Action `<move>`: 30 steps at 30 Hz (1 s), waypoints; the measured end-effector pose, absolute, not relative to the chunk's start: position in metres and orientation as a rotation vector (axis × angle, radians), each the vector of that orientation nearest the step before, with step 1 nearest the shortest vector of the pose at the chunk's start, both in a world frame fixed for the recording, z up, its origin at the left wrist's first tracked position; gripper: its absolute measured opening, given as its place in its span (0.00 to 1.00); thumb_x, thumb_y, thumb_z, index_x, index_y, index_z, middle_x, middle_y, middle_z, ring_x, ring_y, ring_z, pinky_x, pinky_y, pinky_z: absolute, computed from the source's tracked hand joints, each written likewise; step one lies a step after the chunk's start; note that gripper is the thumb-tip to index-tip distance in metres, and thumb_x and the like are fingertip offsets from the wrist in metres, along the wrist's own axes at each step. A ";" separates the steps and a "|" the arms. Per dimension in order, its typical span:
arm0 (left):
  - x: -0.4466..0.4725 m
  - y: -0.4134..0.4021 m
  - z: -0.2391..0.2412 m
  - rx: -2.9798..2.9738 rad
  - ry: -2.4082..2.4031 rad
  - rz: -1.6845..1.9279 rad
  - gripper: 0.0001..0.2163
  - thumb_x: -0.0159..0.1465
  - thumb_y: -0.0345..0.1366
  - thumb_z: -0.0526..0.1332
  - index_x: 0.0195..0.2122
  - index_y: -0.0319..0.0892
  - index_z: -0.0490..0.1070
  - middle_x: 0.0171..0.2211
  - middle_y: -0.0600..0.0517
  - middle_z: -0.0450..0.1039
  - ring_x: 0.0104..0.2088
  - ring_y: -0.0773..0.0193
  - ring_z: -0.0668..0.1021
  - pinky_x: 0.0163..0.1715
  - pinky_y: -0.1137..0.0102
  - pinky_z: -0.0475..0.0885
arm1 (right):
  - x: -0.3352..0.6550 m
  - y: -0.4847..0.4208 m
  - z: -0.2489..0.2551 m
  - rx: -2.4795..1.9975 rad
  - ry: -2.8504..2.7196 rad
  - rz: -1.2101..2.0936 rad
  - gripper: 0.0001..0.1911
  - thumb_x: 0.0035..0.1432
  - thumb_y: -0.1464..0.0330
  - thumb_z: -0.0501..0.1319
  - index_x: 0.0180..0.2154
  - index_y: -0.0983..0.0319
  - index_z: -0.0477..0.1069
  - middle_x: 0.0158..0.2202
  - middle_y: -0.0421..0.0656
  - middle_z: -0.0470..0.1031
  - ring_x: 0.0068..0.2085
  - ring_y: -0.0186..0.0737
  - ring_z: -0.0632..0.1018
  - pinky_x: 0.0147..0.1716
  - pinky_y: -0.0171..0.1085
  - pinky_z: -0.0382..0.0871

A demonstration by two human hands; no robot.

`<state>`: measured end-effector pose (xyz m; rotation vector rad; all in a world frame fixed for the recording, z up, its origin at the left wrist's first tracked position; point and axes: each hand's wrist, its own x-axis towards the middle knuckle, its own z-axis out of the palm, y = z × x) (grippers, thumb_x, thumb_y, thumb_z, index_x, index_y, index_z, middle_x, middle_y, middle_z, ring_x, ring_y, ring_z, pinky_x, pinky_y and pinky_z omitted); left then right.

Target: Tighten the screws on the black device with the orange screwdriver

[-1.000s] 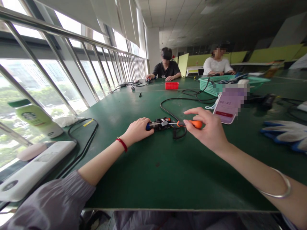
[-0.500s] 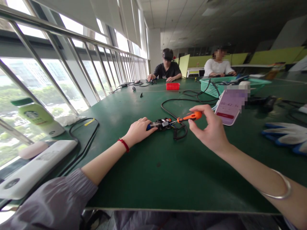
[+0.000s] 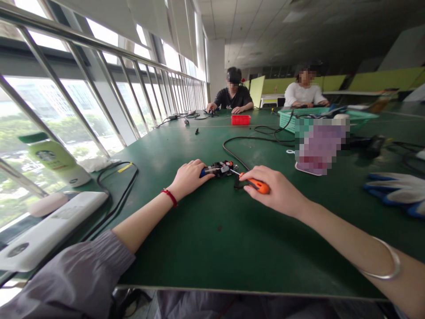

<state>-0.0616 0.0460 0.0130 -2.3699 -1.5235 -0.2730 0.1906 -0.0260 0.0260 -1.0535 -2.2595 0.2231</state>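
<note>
My left hand [image 3: 191, 176] is closed around the blue end of an opened device [image 3: 221, 169], which lies on the green table with its dark inner parts and some metal bits exposed. A black cable runs from its right end. In my right hand [image 3: 274, 188] is an orange and black screwdriver [image 3: 258, 184], gripped by the handle. Its thin metal shaft points left, and the tip is at the right part of the device. Whether the tip touches a screw is too small to tell.
A phone [image 3: 318, 148] leans near a green basket [image 3: 288, 120] of cables. Gloves [image 3: 395, 188] lie at right. A bottle [image 3: 55, 159], a white case [image 3: 56, 226] and a black cable [image 3: 133, 179] are at left. A red bin [image 3: 241, 120] and two people sit across the table [image 3: 199, 248].
My right hand has come down and left, its fingers wrapping over the screwdriver handle. The handle now slopes down to the right. My left hand still holds the device.
</note>
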 end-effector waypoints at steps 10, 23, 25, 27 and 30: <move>-0.106 0.064 0.022 -2.078 -1.766 -0.208 0.18 0.64 0.48 0.51 0.43 0.38 0.67 0.42 0.43 0.71 0.42 0.52 0.75 0.38 0.63 0.66 | 0.181 -0.023 0.014 -1.013 -2.553 0.350 0.10 0.58 0.67 0.57 0.43 0.60 0.70 0.42 0.45 0.72 0.41 0.41 0.73 0.42 0.42 0.68; -0.178 0.063 0.035 -1.540 -2.088 -0.351 0.20 0.65 0.48 0.46 0.46 0.33 0.62 0.41 0.41 0.69 0.41 0.51 0.71 0.36 0.63 0.60 | 0.185 -0.024 0.017 -0.982 -2.620 0.304 0.12 0.60 0.69 0.54 0.44 0.59 0.72 0.41 0.45 0.71 0.41 0.41 0.73 0.41 0.41 0.68; -0.181 0.062 0.036 -1.560 -2.124 -0.381 0.19 0.64 0.48 0.48 0.46 0.37 0.60 0.41 0.44 0.69 0.40 0.52 0.71 0.34 0.65 0.60 | 0.185 -0.023 0.017 -0.980 -2.623 0.304 0.12 0.60 0.69 0.54 0.44 0.60 0.71 0.41 0.45 0.71 0.41 0.40 0.72 0.41 0.41 0.68; -0.180 0.062 0.035 -1.620 -2.117 -0.382 0.17 0.64 0.47 0.49 0.46 0.39 0.60 0.42 0.45 0.68 0.39 0.54 0.71 0.32 0.66 0.59 | 0.185 -0.023 0.017 -0.981 -2.623 0.314 0.12 0.60 0.69 0.54 0.44 0.59 0.71 0.41 0.45 0.71 0.41 0.40 0.72 0.41 0.41 0.68; -0.177 0.063 0.034 -1.674 -2.077 -0.368 0.15 0.63 0.45 0.51 0.45 0.39 0.59 0.42 0.45 0.68 0.39 0.54 0.71 0.31 0.67 0.58 | 0.185 -0.023 0.017 -0.986 -2.620 0.331 0.12 0.60 0.69 0.55 0.44 0.59 0.71 0.41 0.45 0.71 0.41 0.40 0.73 0.40 0.41 0.68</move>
